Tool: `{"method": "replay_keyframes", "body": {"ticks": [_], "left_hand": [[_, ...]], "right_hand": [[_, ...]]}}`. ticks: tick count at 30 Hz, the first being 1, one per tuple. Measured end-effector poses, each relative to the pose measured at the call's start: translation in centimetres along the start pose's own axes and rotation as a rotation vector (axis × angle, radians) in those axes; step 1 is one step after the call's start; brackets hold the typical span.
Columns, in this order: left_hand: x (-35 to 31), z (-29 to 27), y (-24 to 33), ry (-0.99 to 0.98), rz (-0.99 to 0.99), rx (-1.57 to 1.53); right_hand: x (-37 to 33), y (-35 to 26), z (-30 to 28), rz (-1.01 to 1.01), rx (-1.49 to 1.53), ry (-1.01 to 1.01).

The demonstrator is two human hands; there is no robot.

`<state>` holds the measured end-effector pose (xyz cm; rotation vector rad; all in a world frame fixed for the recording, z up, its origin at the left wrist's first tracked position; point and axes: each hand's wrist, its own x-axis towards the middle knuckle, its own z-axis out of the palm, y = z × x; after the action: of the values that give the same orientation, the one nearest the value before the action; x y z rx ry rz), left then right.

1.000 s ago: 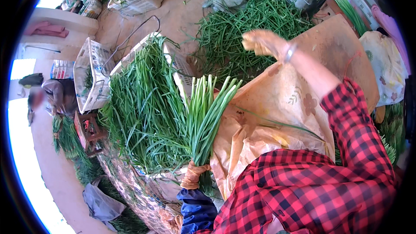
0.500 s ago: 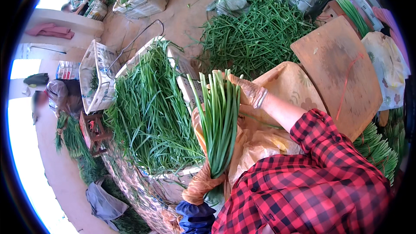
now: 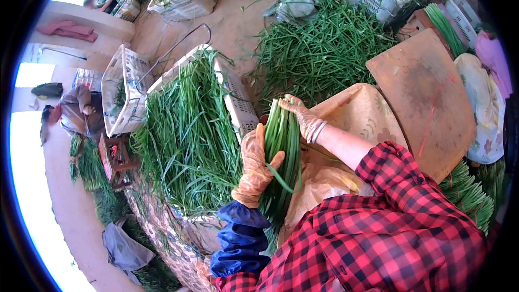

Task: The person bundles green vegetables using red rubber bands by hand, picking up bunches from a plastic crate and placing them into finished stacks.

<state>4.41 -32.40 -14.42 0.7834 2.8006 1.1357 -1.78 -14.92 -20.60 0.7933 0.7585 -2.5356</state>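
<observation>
A bundle of green chives (image 3: pixel 284 148) stands upright in front of my chest, its pale cut ends at the top. My right hand (image 3: pixel 305 120), in a thin orange glove, is closed round the bundle near those ends. Against the left side of the bundle rests my gloved left hand (image 3: pixel 253 167), with its thumb and a finger stretched apart. One leaf bends out beside the left thumb. Loose chives (image 3: pixel 189 135) fill a white crate (image 3: pixel 238 100) just left of my left hand.
A heap of loose greens (image 3: pixel 324 48) lies on the floor ahead. On the right is a stained brown board (image 3: pixel 424 103), with tied bundles (image 3: pixel 467 192) below it. At far left a person (image 3: pixel 78 111) sits by a red stool (image 3: pixel 114 159) and a white crate (image 3: pixel 125 92).
My left hand has moved up from the bundle's lower end to its middle, and its fingers have spread. The right hand still grips the top, slightly lower in view.
</observation>
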Motion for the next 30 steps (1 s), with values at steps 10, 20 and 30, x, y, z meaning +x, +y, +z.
{"method": "replay_keyframes", "body": {"ticks": [10, 20, 30], "left_hand": [[-0.5, -1.8, 0.5, -0.048, 0.14, -0.091], [-5.9, -16.0, 2.6, 0.138, -0.656, 0.171], [3.2, -3.3, 7.5, -0.553, -0.464, -2.703]], "right_hand": [[-1.2, -3.0, 4.1, 0.095, -0.128, -0.372], [-10.6, -23.3, 19.1, -1.073, -0.343, -0.766], [-12.5, -5.3, 9.3, -1.753, -1.746, -1.353]]}}
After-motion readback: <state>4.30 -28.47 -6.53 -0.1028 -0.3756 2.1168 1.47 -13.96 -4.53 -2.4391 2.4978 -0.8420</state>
